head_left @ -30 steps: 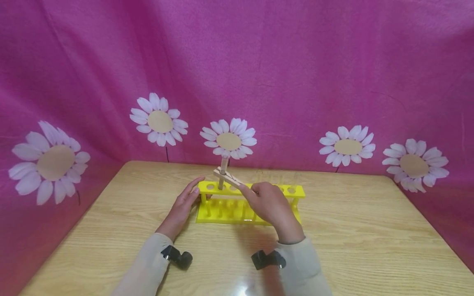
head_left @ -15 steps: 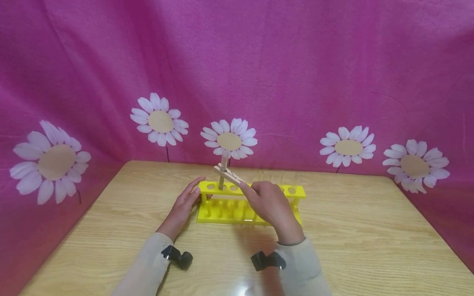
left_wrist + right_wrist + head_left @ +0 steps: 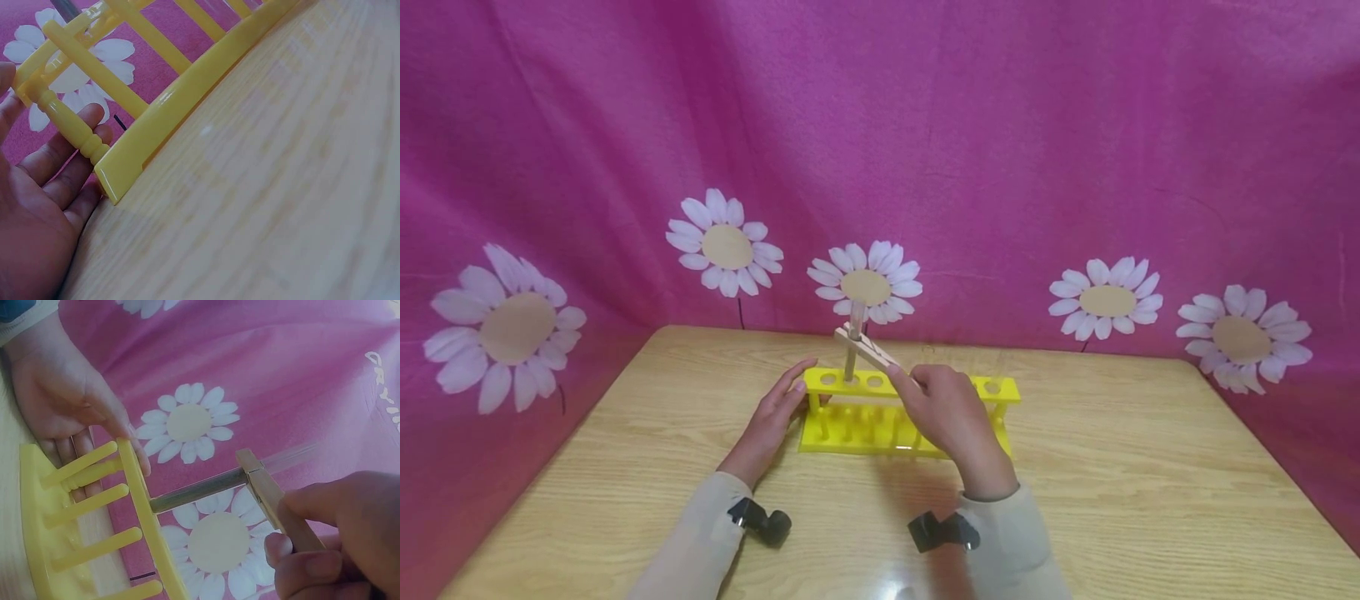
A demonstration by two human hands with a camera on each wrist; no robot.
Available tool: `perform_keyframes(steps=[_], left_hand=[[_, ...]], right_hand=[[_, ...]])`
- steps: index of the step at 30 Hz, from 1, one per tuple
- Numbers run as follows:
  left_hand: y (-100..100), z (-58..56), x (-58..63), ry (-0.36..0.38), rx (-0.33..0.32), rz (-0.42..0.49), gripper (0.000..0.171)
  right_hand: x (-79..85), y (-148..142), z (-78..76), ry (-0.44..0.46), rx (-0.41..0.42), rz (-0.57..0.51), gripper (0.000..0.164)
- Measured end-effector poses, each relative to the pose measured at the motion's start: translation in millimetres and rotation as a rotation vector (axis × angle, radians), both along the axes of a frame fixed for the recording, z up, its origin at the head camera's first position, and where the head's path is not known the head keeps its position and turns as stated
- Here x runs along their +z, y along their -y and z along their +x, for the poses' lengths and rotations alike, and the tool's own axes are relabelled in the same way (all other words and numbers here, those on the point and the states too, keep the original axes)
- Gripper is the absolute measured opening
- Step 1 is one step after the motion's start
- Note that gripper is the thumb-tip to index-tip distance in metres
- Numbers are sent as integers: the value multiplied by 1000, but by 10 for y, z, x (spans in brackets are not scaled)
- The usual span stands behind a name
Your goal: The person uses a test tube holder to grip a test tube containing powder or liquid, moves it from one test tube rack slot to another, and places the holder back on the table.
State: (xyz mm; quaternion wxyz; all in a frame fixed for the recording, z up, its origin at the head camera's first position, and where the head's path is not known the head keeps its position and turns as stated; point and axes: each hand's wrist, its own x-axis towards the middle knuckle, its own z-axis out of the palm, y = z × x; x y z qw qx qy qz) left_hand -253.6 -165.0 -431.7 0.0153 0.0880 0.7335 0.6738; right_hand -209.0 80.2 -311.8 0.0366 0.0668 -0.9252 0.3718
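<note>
A yellow test tube rack (image 3: pixel 827 446) stands on the table. My left hand (image 3: pixel 767 421) grips its left end; in the left wrist view the fingers (image 3: pixel 69 175) lie behind the end post (image 3: pixel 72 128), with the thumb at the top bar. In my right hand (image 3: pixel 951 421) is a wooden test tube holder (image 3: pixel 270 494), pinched between thumb and fingers. Its jaws clasp a glass test tube (image 3: pixel 200 490) with a dark grey lower part and a clear top. The tube stands nearly upright, tilted slightly, its bottom at a hole near the rack's left end.
Clear tubes (image 3: pixel 1000 367) stand at the rack's right side, partly behind my right hand. Pegs (image 3: pixel 87 506) rise from the rack's base. A pink cloth (image 3: pixel 1000 167) with white flowers hangs behind the wooden table (image 3: pixel 1150 483).
The test tube has risen in the rack's hole, lifted by the wooden holder in my right hand. My left hand keeps its place on the rack.
</note>
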Motion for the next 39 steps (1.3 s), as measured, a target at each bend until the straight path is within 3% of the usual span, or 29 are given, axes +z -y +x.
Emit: perform_keyframes(steps=[15, 39], left_hand=[[-8, -3, 5, 12, 1, -12, 44], [-6, -5, 3, 4, 8, -9, 42]], right_hand=[[-8, 102, 28, -20, 43, -56, 48], [-33, 158, 24, -13, 44, -67, 46]])
